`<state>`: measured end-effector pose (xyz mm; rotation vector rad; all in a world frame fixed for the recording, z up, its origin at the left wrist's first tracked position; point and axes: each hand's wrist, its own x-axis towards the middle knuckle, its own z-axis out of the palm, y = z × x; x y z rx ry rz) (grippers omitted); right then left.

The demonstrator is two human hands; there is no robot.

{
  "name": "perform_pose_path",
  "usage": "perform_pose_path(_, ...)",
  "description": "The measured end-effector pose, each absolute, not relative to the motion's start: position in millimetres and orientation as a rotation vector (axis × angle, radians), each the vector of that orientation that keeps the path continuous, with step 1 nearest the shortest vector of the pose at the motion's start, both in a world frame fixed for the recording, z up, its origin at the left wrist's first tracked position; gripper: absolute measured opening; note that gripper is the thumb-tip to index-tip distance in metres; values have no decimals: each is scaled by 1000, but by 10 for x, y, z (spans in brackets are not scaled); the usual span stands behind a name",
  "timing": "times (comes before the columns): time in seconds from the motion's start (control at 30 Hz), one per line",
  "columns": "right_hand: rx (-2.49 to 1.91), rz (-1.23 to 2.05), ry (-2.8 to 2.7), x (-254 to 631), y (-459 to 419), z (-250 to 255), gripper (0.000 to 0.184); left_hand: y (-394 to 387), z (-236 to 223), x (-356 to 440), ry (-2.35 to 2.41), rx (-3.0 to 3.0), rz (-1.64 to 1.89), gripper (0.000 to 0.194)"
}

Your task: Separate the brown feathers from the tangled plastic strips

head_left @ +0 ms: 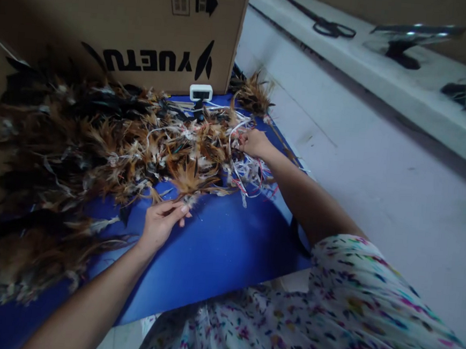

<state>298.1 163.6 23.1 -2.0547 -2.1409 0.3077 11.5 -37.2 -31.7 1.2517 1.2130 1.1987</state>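
My left hand (164, 220) pinches the pale, fluffy base of a small bunch of brown feathers (187, 179) above the front of the blue tabletop (220, 238). The feathers fan out away from me. Farther right, my right hand (254, 143) is closed at the edge of a tangle of white and red strings (243, 170). What its fingers hold, if anything, is hidden from view. Between and beyond both hands spreads a large heap of brown and black feathers (110, 138), with white ties mixed in.
A big cardboard box (156, 23) stands behind the heap. In front of it sits a small white digital display (201, 92). More feathers (28, 255) lie at the near left. On the ledge (363, 55) at right are black-handled scissors (333, 28) and a shiny metal object (417, 32).
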Motion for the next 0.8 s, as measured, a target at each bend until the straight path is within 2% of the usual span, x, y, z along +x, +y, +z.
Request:
perform_pose_path(0.1, -1957, 497, -1985, 3042, 1647, 292, 27, -372, -343, 96, 1231, 1236, 1168, 23)
perform_pose_path(0.17, -1818, 695, -1810, 3091, 1634, 342, 32, -372, -352, 88, 1234, 1220, 1154, 23)
perform_pose_path(0.3, -1572, 1044, -1499, 3146, 1563, 444, 24, -370, -322, 97, 1233, 1212, 1164, 23)
perform_pose_path(0.43, -1410, 1228, -1349, 3145, 1474, 547, 18, -369, -293, 116, 1250, 1217, 1174, 23)
perform_pose_path(0.6, -1297, 1275, -1339, 3133, 1422, 655, 26, -378, -297, 151, 1249, 1178, 1222, 17)
perform_pose_path(0.8, -1261, 1120, -1365, 3123, 1561, 789, 32, -353, -173, 268, 1214, 1116, 1215, 17)
